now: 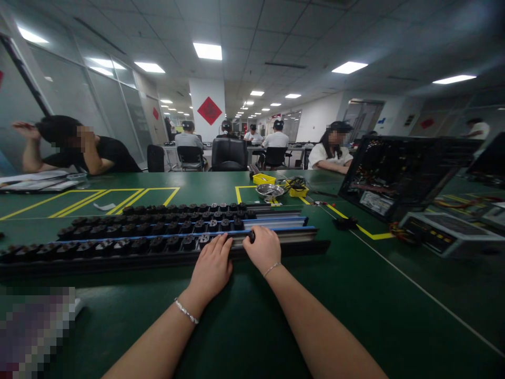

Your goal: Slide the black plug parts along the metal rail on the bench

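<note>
Long black tracks lie side by side across the table, with rows of round black socket modules [154, 243] set along them. On the nearest track [288, 251], my left hand [213, 263] rests with its fingers stretched out over the track beside the last module of the row. My right hand [265, 247] is closed around a small black round piece, a socket module [252, 237] by its look, at the bare right part of that track. Its underside is hidden by my fingers.
Beyond the tracks stand a metal bowl [270, 190], a yellow tray [264, 179] and a yellow bin with black cables [299, 190]. To the right are an opened computer case [398, 179] and a power supply [445, 234]. A blurred-out object lies front left. Other people sit farther off.
</note>
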`<state>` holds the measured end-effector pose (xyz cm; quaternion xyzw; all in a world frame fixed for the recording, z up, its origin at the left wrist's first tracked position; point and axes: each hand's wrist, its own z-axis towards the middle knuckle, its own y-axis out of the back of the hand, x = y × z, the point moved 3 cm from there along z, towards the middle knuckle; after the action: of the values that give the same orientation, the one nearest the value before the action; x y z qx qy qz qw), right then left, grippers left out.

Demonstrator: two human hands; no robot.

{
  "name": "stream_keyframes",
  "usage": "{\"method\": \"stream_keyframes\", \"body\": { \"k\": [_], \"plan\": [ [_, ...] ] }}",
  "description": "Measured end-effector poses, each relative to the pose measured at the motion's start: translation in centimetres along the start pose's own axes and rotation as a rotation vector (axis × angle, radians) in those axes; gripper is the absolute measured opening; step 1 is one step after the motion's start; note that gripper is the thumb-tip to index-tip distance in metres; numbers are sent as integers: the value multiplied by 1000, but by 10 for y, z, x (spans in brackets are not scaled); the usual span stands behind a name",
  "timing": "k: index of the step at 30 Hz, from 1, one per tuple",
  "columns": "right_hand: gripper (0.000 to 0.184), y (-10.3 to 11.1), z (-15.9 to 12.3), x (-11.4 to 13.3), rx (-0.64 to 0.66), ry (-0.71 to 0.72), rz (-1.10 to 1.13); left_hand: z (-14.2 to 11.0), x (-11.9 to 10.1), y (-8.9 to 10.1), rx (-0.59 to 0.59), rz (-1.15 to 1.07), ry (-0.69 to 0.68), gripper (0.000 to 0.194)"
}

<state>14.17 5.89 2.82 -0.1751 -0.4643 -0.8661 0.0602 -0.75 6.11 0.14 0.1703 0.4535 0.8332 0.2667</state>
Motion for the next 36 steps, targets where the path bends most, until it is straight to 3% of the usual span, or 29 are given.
{"method": "stream_keyframes", "body": {
  "k": [11,19,36],
  "plan": [
    [12,3,1,-5,12,-43,-23,0,0,1,-7,-18,11,42],
    [16,11,3,-19,112,6,3,1,0,1,-18,-30,16,39],
    [18,15,5,-31,81,-22,17,1,-1,1,-16,-23,12,37]
  ]
}}
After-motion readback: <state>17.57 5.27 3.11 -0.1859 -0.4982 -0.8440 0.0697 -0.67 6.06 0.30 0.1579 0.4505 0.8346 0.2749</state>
